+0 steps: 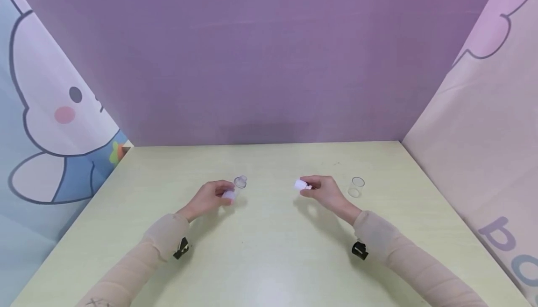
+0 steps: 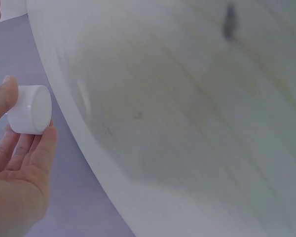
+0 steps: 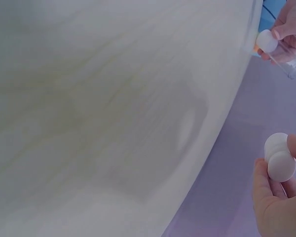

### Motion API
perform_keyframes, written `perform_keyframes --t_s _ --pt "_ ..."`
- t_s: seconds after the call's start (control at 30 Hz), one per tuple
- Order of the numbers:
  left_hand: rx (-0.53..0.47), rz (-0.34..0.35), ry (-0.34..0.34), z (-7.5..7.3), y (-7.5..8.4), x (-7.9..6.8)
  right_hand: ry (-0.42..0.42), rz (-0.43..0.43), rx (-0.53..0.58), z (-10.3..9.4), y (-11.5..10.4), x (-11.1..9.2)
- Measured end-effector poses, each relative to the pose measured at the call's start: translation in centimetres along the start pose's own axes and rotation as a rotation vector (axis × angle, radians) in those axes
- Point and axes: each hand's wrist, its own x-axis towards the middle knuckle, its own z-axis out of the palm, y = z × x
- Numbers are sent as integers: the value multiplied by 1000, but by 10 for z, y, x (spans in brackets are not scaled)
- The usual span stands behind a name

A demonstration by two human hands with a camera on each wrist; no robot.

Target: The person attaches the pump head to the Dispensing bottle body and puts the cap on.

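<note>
My left hand [image 1: 212, 198] grips a small white cylindrical piece [image 2: 30, 109] between thumb and fingers. Its flat round end faces away from the palm in the left wrist view. Just past those fingertips stands a clear plastic piece [image 1: 240, 182] with a rounded rim, overlapping the hand's work in the head view. My right hand [image 1: 325, 190] pinches another small white piece [image 3: 280, 158], which has a wide body and a narrower round end. Right of that hand, a clear open cylinder [image 1: 356, 187] stands upright on the table.
The pale yellow-green table [image 1: 269, 237] runs back to a purple wall [image 1: 269, 64]. Printed cartoon panels flank it, with a white character [image 1: 63, 92] on the left one. A black wrist strap part [image 1: 181, 248] hangs by the left sleeve, and another black part [image 1: 359, 250] by the right.
</note>
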Motion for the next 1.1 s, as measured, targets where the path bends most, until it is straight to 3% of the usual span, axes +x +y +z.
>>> perform_keyframes --t_s 0.5,1.1 --pt "34 -40 -6 2 1 1 -23 -23 12 -1 -1 0" --pt "25 -22 -9 7 3 4 -37 -24 4 -1 -3 0"
